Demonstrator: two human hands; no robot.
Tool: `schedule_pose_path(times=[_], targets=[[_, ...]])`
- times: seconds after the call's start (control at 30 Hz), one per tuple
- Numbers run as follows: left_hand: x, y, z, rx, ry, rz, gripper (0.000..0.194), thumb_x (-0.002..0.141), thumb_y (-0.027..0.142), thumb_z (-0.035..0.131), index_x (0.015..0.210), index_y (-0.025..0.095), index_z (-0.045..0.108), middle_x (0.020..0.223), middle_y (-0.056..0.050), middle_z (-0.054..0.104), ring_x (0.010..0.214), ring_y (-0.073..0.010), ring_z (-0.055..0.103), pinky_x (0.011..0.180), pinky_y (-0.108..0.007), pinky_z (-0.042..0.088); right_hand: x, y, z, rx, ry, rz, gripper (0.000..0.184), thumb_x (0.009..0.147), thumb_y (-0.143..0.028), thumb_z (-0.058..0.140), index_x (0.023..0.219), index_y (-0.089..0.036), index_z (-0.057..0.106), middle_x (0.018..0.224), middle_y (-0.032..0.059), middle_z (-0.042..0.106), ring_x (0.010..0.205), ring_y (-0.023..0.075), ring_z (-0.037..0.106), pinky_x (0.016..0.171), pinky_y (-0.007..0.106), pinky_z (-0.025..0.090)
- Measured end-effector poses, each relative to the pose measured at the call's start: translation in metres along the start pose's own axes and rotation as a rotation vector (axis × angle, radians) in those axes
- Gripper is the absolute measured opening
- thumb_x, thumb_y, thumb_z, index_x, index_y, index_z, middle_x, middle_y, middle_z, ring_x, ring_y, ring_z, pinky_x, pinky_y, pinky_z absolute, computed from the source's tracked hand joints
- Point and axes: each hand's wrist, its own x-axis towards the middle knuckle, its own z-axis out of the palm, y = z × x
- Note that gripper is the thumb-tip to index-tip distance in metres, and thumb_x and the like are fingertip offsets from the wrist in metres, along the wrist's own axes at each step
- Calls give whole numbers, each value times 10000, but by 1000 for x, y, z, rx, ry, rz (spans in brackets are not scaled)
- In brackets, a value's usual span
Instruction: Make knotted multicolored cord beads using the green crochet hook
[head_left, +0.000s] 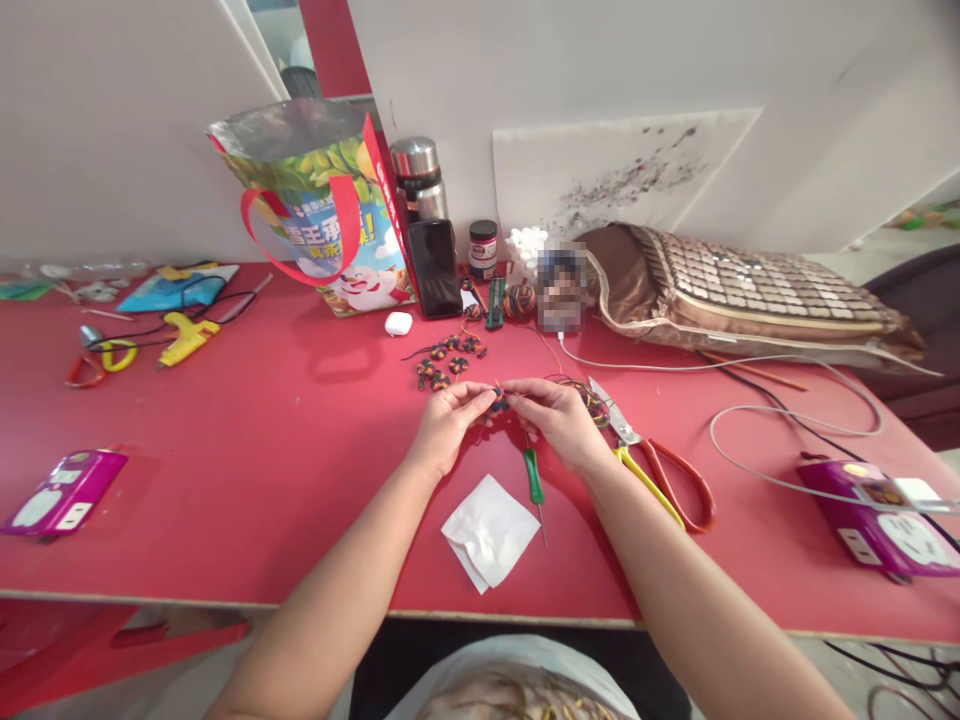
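Between my two hands is a small knotted piece of multicoloured cord (499,401), dark with orange and blue in it. My left hand (450,422) pinches its left side with thumb and fingertips. From the right, my right hand (553,418) pinches the same piece, its fingers partly hiding it. Just beyond lie several similar cord knots (439,375) in a loose cluster. A loose bundle of the cord (589,402) rests past my right hand. A green-handled tool with a thin metal shaft (533,476) lies below my hands, beside a folded white tissue (491,530).
Large scissors (660,480) with red and yellow handles lie right of my right forearm. A colourful bag (322,220), a phone (435,268) and a steel flask (420,175) stand at the back. Purple power strips (67,492) sit at both sides; a white cable (675,367) crosses the right.
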Motion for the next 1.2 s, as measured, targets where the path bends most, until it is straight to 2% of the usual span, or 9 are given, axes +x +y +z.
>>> schedule_pose_path(times=[0.17, 0.3, 0.5, 0.63, 0.7, 0.87, 0.93, 1.07, 1.2], targets=[[0, 1, 0, -20, 15, -19, 426, 540, 411, 951, 771, 139, 718, 684, 6, 687, 591, -94, 601, 603, -228, 484, -1, 0, 1, -34, -2, 0, 407, 721, -402, 765, 1019, -125, 778, 500, -65, 494, 447, 85, 382, 455, 257, 279], [0, 2, 1, -24, 15, -10, 428, 569, 399, 941, 814, 143, 701, 729, 4, 695, 624, -104, 627, 624, -238, 521, -1, 0, 3, 21, -12, 14, 422, 693, -418, 799, 1011, -141, 766, 557, -40, 572, 476, 98, 431, 463, 259, 322], [-2, 4, 0, 53, -96, -27, 454, 659, 421, 885, 948, 135, 682, 723, -18, 709, 593, -127, 656, 509, -222, 484, 1, 0, 2, 79, 46, -7, 413, 645, -416, 849, 954, -160, 748, 726, 10, 690, 570, 116, 527, 547, 276, 417], [-3, 6, -4, 257, -150, -77, 306, 741, 326, 804, 926, 120, 674, 652, -30, 709, 426, -100, 567, 377, -203, 352, 4, 2, -2, 33, 104, -41, 374, 671, -423, 819, 923, -162, 730, 695, -3, 661, 535, 108, 496, 534, 280, 410], [-3, 8, -6, 363, -153, -107, 227, 778, 266, 756, 933, 120, 677, 613, -18, 693, 392, -97, 544, 361, -203, 331, 5, 5, -5, -41, 126, -82, 334, 715, -418, 774, 925, -162, 731, 664, -9, 639, 534, 118, 498, 539, 289, 415], [-2, 14, -12, 573, -177, -150, 55, 838, 198, 678, 821, 154, 650, 564, 21, 632, 380, -98, 531, 389, -214, 351, 10, 14, -5, -318, 105, -189, 267, 807, -385, 673, 941, -170, 759, 833, 75, 747, 731, 210, 654, 699, 359, 507], [-2, 16, -14, 678, -151, -113, 161, 890, 224, 617, 737, 177, 599, 542, 32, 595, 376, -102, 511, 416, -231, 360, 12, 15, -4, -427, 82, -263, 290, 847, -361, 631, 1026, -174, 762, 948, 105, 763, 832, 246, 690, 786, 398, 527], [1, 15, -21, 1036, 20, 138, 219, 883, 191, 612, 674, 197, 547, 572, 22, 583, 498, -130, 535, 529, -259, 372, 11, 14, -7, -632, 162, -451, 315, 898, -289, 555, 1130, -187, 742, 1122, 139, 729, 1005, 278, 689, 909, 440, 525], [5, 10, -28, 1146, 90, 245, 124, 856, 114, 612, 766, 197, 595, 678, 4, 636, 613, -152, 575, 606, -269, 402, 6, 13, -10, -630, 204, -449, 294, 910, -242, 506, 1084, -194, 738, 1057, 121, 729, 964, 256, 702, 865, 406, 544]])
